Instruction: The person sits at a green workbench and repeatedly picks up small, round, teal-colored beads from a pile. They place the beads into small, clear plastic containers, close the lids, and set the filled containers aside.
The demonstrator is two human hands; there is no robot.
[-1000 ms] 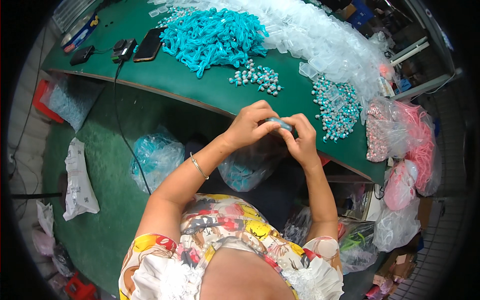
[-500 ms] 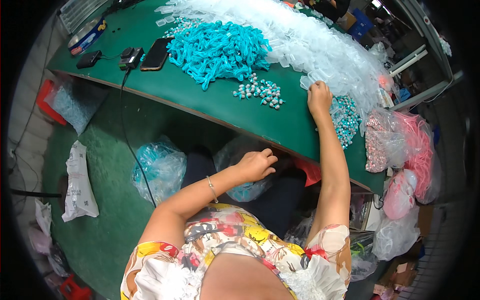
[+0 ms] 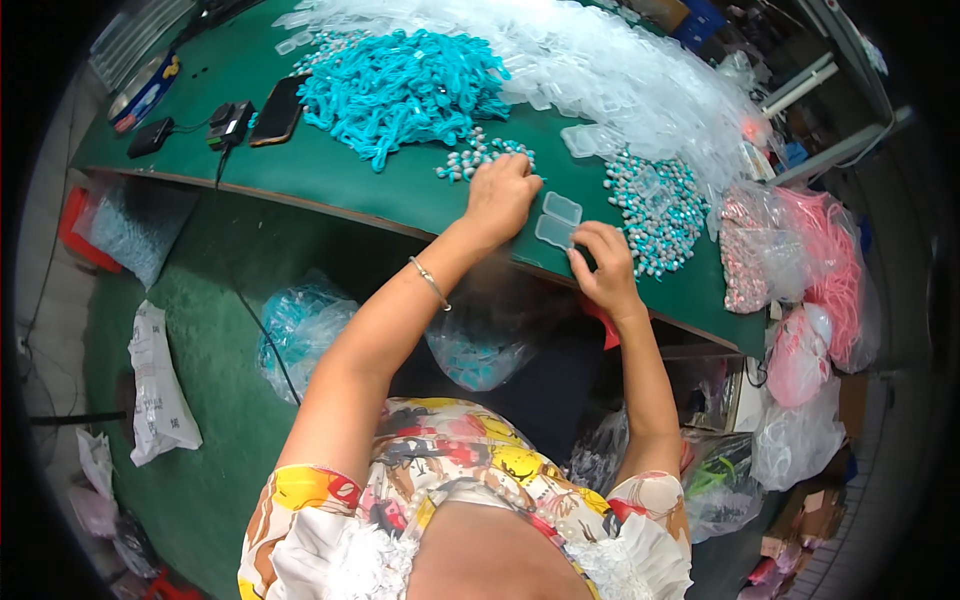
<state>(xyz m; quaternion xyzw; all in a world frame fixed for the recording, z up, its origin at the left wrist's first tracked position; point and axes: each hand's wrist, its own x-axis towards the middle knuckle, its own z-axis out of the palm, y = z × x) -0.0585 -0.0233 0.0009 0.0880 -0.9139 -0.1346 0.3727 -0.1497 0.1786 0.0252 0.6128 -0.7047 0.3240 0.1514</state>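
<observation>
Though neither grip can be told, the opened plastic case (image 3: 553, 232) lies between left hand (image 3: 499, 198) and right hand (image 3: 607, 267), nearer the right.

Your clear plastic box (image 3: 554, 231) lies open by the near edge of the surface (image 3: 400, 195), one half beyond the other; farther left, your small grey-and-teal beads (image 3: 464, 162) lie loosely scattered.
</observation>
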